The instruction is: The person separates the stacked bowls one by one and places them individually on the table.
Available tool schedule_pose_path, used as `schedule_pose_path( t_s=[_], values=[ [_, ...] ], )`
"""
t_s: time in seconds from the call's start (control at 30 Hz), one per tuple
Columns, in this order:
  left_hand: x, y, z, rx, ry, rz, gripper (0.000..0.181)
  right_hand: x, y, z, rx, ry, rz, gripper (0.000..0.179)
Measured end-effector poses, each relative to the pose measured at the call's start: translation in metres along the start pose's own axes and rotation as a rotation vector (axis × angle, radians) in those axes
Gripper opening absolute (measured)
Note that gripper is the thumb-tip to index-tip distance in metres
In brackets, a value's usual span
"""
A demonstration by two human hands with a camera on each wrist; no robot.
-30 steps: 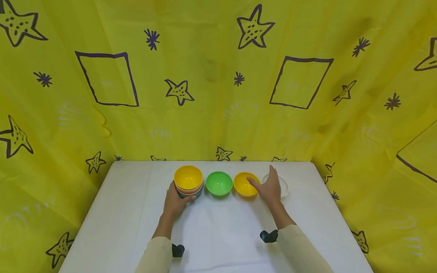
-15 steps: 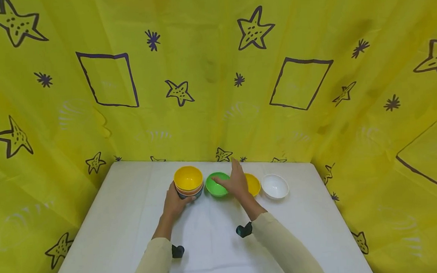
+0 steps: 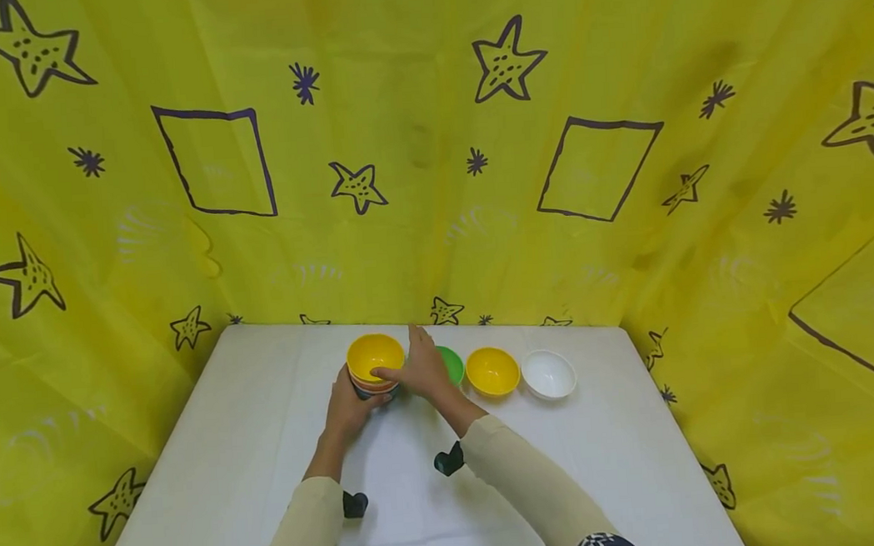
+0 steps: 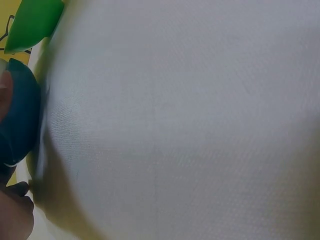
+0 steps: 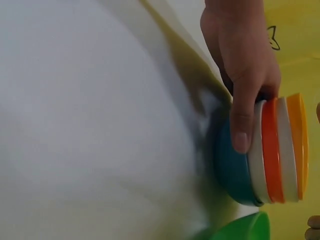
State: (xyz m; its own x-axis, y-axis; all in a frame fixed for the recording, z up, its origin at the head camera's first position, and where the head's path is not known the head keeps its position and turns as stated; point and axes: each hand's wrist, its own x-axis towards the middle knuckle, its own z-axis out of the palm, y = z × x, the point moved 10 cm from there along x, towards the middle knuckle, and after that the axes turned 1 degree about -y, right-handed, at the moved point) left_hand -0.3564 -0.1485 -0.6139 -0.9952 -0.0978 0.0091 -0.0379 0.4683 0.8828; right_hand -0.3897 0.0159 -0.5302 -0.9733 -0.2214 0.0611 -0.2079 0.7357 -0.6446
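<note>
My left hand point(image 3: 346, 408) grips a stack of nested bowls near the table's back edge, its thumb on the blue bowl point(image 5: 232, 172) at the bottom. Above that bowl come a white bowl point(image 5: 257, 165), an orange bowl point(image 5: 272, 150), another white bowl point(image 5: 289, 165) and, on top, a yellow bowl point(image 3: 370, 350). Over the stack's right side is my right hand point(image 3: 424, 372), thumb and fingers spread, the thumb in front of the yellow bowl. Fingertips point(image 5: 313, 227) in the right wrist view appear apart from the rim. A green bowl point(image 3: 453, 364) is partly hidden behind this hand.
Right of the green bowl, a second yellow bowl point(image 3: 492, 371) and a white bowl point(image 3: 549, 375) stand in a row. They rest on a white-covered table point(image 3: 265, 417). A yellow patterned curtain point(image 3: 420, 249) hangs behind and at both sides.
My right hand has moved left, from between the second yellow bowl and the white bowl, past the green bowl, to the stack. My left hand has stayed on the stack.
</note>
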Motion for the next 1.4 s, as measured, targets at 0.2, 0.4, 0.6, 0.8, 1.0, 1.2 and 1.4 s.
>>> schedule_pose_path(
  t_s=[0.2, 0.4, 0.6, 0.8, 1.0, 1.2, 1.4],
  values=[
    [0.0, 0.002, 0.001, -0.011, -0.013, 0.018, 0.1, 0.0, -0.009, 0.017, -0.084, -0.052, -0.005, 0.12],
    [0.003, 0.006, -0.002, -0.028, 0.005, 0.059, 0.097, -0.001, -0.017, 0.02, -0.092, -0.064, -0.047, 0.119],
    [0.005, 0.006, -0.002, -0.024, -0.005, 0.072, 0.094, 0.001, -0.014, 0.025, -0.129, -0.073, -0.033, 0.118],
    [0.006, 0.003, -0.001, -0.016, -0.013, 0.073, 0.093, -0.001, -0.014, 0.024, -0.089, -0.059, -0.03, 0.116],
    [0.002, 0.004, -0.001, -0.012, -0.015, 0.081, 0.093, 0.0, -0.012, 0.026, -0.04, -0.043, -0.034, 0.094],
    [0.004, 0.003, -0.002, -0.013, -0.03, 0.068, 0.094, 0.002, -0.011, 0.026, 0.041, -0.024, -0.014, 0.094],
    [0.003, 0.006, -0.004, -0.018, -0.023, 0.07, 0.092, 0.001, -0.017, 0.02, 0.101, -0.013, -0.034, 0.094]
  ],
)
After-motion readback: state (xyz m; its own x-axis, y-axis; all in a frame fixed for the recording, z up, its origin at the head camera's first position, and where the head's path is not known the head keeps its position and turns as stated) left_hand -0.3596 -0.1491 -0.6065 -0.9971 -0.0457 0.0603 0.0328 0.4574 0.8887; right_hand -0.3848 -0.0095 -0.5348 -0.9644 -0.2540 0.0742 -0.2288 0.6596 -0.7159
